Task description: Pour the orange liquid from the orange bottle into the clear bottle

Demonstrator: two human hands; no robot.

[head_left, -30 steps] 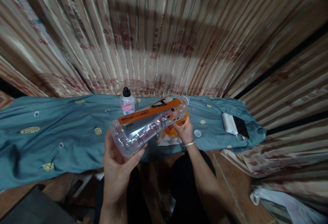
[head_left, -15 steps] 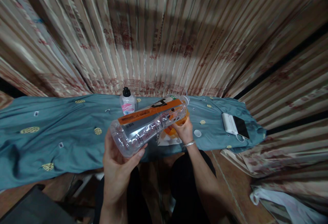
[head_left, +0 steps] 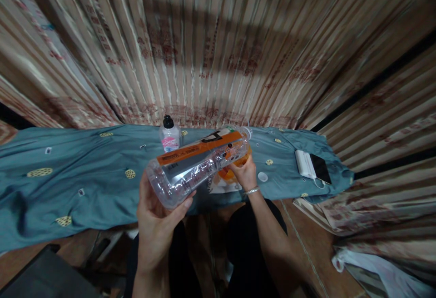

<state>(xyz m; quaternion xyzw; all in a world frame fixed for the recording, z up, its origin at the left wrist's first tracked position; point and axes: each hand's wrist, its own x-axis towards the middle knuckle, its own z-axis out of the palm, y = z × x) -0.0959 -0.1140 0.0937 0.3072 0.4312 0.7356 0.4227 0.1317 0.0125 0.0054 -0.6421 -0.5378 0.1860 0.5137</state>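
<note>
A large clear plastic bottle with an orange and grey label lies tilted in the air, its neck up to the right. My left hand grips it round the base, thumb underneath. Near the neck, my right hand is closed round an orange thing mostly hidden behind the bottle; its kind cannot be made out. Below it, a white and orange packet shows on the cloth. Right of that hand lies a small round white cap.
A teal cloth with pineapple prints covers the narrow table. On it stand a clear bottle with a black cap and, at right, a white power bank cabled to a dark phone. Curtains hang close behind.
</note>
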